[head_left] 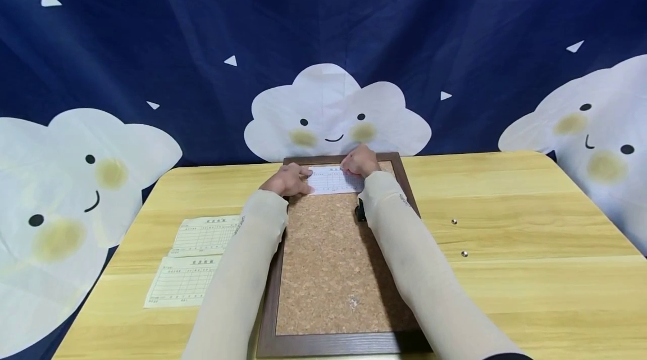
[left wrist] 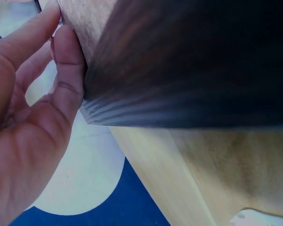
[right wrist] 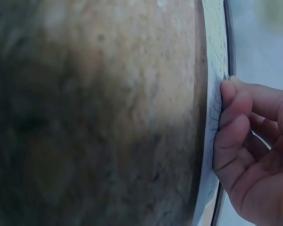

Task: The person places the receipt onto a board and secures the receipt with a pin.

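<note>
A white printed form (head_left: pixel 328 181) with a ruled grid lies across the top of a cork board (head_left: pixel 323 253) in a brown frame (head_left: pixel 333 343). My left hand (head_left: pixel 289 180) rests at the form's left end, index finger and thumb extended and apart on its edge. At the form's top edge, right of its middle, my right hand (head_left: pixel 361 162) presses down with bent fingers. In the right wrist view its fingertips (right wrist: pixel 233 127) meet close together against the form (right wrist: pixel 212 103); I cannot tell whether something small is between them.
Two yellowish printed forms (head_left: pixel 202 235) (head_left: pixel 182 284) lie left of the board, partly behind the left sleeve (head_left: pixel 237 276). Two small shiny metal tacks (head_left: pixel 454 222) (head_left: pixel 464 254) sit on the wooden table (head_left: pixel 531 292) to the right. A cloud-print curtain (head_left: pixel 323 17) hangs behind the table.
</note>
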`<state>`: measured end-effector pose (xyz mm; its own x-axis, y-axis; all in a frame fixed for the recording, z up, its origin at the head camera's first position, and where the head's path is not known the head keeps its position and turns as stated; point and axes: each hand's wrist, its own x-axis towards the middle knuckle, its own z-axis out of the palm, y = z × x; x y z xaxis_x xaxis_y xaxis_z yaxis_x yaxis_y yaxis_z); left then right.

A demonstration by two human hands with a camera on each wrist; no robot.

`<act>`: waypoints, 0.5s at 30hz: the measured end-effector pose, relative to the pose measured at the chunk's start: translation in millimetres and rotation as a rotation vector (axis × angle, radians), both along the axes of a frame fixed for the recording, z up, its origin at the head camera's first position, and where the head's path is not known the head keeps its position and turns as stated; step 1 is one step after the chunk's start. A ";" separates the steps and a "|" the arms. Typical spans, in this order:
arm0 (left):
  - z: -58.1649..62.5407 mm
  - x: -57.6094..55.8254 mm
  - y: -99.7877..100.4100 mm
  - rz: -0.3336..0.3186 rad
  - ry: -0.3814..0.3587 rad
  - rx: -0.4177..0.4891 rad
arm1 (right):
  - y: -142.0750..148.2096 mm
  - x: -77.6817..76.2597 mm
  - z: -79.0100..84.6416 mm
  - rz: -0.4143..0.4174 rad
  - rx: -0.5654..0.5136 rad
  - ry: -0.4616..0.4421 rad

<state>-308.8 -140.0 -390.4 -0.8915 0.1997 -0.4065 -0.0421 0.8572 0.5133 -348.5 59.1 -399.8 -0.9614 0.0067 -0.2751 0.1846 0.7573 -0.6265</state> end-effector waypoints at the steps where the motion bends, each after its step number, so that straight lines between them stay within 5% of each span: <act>1: 0.0 0.1 0.2 0.001 0.000 0.002 | 1.1 0.4 -0.1 0.005 -0.007 0.004; 15: 1.0 0.8 1.6 0.034 -0.024 0.012 | 4.9 -3.9 -7.2 -0.003 -0.081 -0.003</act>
<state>-308.1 -138.4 -389.3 -0.8878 0.1740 -0.4260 -0.0840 0.8489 0.5218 -352.3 64.0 -407.0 -0.9606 -0.0129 -0.2777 0.1887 0.7033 -0.6854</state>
